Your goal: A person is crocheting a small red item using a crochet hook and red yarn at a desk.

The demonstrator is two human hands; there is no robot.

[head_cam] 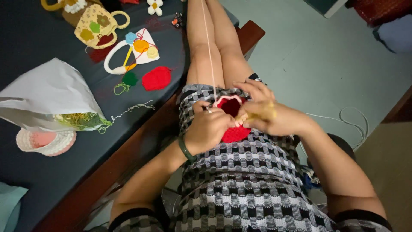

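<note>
Here two hands [234, 118] hold one red crochet piece [234, 134].

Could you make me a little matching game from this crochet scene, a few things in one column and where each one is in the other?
Things:
1. red crochet piece
2. white paper bag
3. green bangle
4. yellow crochet purse

Places:
A. at the far end of the dark table
B. on the left wrist
C. on the lap, between the left hand and the right hand
D. lying on its side at the near left of the table, yarn spilling out

Pairs: 1-C, 2-D, 3-B, 4-A
</note>
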